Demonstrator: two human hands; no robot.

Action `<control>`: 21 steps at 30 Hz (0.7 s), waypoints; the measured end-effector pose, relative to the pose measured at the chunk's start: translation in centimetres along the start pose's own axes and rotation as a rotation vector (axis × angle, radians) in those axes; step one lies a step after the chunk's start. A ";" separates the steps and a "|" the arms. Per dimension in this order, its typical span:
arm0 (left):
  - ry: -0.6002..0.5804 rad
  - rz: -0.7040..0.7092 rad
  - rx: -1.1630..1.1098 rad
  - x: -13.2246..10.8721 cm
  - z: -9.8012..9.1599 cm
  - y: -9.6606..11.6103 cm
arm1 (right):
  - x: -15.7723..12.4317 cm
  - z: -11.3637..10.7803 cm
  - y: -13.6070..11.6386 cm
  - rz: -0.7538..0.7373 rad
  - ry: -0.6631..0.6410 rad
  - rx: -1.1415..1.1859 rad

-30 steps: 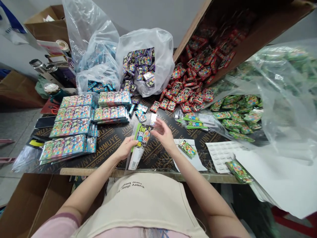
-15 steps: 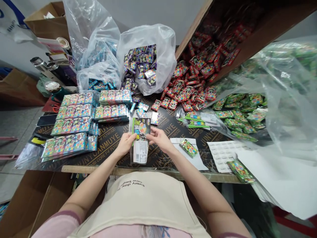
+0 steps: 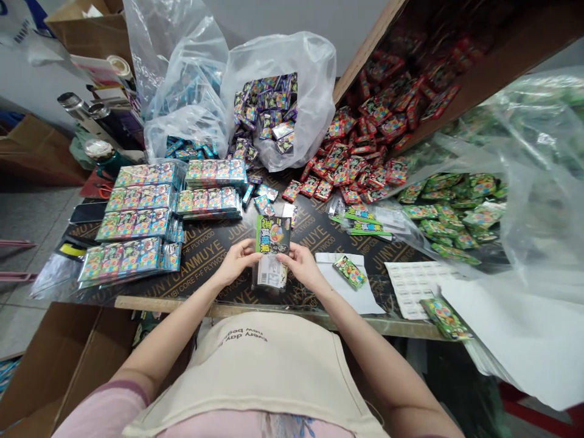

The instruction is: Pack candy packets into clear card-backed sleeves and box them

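Observation:
Between both hands, above the black plywood table (image 3: 219, 246), is a clear plastic package (image 3: 272, 234) with a printed black-and-green top. Its lower part is see-through and shows a white label with a barcode. My left hand (image 3: 239, 261) pinches the left edge, thumb on the front. My right hand (image 3: 301, 263) grips the right edge the same way. Just beyond the package lie a few loose blue packets (image 3: 264, 205). To the right of my right hand, a green packet (image 3: 350, 272) rests on a white paper sheet (image 3: 367, 298).
Stacked four-colour packs (image 3: 137, 228) stand at left. Behind are plastic bags with blue packets (image 3: 191, 148) and purple packets (image 3: 267, 106). Red packets (image 3: 342, 167) spill from a wooden bin; green packets (image 3: 456, 210) lie in a bag at right. A sticker sheet (image 3: 410, 286) lies near the front edge.
The package has shifted slightly to the right in the view. My right hand has slid lower along its edge, so both thumbs now sit level on its front.

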State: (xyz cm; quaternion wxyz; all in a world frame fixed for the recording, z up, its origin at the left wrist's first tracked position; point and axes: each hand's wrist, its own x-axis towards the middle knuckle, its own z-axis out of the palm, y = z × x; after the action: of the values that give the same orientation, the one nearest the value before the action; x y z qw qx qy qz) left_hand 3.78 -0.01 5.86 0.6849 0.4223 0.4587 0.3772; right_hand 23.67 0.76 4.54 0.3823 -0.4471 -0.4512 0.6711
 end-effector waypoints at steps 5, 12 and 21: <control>-0.094 -0.015 -0.018 -0.3 0.6 -0.8 | 0.1 0.1 -0.7 -0.076 0.133 -0.022; 0.061 0.096 -0.036 -0.4 2.6 -0.4 | -0.6 1.6 -2.5 -0.127 0.303 -0.032; 0.230 -0.098 -0.358 -1.3 4.2 0.9 | -1.6 2.7 -4.5 -0.083 0.346 0.278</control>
State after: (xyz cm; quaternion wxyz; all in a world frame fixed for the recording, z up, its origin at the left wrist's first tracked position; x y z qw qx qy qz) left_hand 7.27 -1.90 8.04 0.7097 0.2255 0.4794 0.4644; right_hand 22.07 -0.13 9.73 0.5392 -0.4795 -0.3003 0.6238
